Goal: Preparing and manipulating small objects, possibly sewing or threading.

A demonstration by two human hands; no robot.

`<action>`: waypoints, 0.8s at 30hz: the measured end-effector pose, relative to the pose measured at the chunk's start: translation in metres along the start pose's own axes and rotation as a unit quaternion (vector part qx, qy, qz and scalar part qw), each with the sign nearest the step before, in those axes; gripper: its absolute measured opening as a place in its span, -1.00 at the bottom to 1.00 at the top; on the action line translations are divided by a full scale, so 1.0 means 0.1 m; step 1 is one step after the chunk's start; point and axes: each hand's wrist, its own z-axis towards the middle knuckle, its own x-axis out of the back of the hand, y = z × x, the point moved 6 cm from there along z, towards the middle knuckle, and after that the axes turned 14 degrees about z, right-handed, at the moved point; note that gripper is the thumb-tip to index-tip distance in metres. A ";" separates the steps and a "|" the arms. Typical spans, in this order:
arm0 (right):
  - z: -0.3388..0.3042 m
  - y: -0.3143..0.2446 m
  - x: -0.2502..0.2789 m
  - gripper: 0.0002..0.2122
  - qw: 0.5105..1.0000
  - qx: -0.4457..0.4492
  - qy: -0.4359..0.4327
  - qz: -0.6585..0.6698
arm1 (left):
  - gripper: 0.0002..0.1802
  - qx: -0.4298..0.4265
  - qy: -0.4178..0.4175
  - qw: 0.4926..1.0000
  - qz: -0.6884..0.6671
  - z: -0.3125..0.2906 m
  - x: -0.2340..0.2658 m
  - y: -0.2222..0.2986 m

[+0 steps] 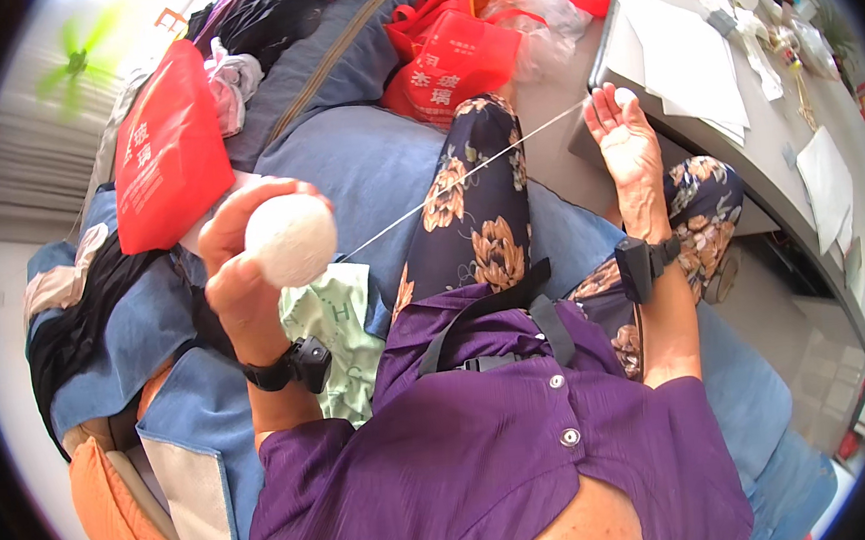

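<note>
My left hand (241,258) is wrapped round a white ball (292,240) with a slightly rough surface, raised at the left over the sofa. A taut white thread (461,179) slants from beside the ball up to the fingers of my right hand (631,151). That hand is lifted at the right near the desk edge, its palm showing and its fingers nearly straight. A small white piece (624,96) shows at its fingertips; its kind is too small to make out. Black wrist straps with small devices sit on both wrists.
Blue sofa covers (325,162) lie beneath my patterned trousers. A red bag (171,148) stands left, and more red bags (453,63) lie ahead. The desk (796,159) at the right bears white paper sheets (679,62). A pale green cloth (337,337) lies beside my left forearm.
</note>
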 end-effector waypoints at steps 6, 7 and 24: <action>0.02 0.13 0.05 -0.82 1.000 -0.019 0.003 -0.015 | -0.17 -0.125 0.007 0.991 -0.046 -0.08 0.05 0.24; 0.02 0.12 0.06 -0.82 1.000 -0.014 0.006 -0.015 | -0.19 -0.142 0.036 0.987 -0.062 -0.10 0.06 0.26; -0.05 0.10 -0.03 -0.82 0.994 0.044 0.035 -0.096 | -0.49 -0.191 -0.091 0.952 -0.222 -0.09 -0.01 0.69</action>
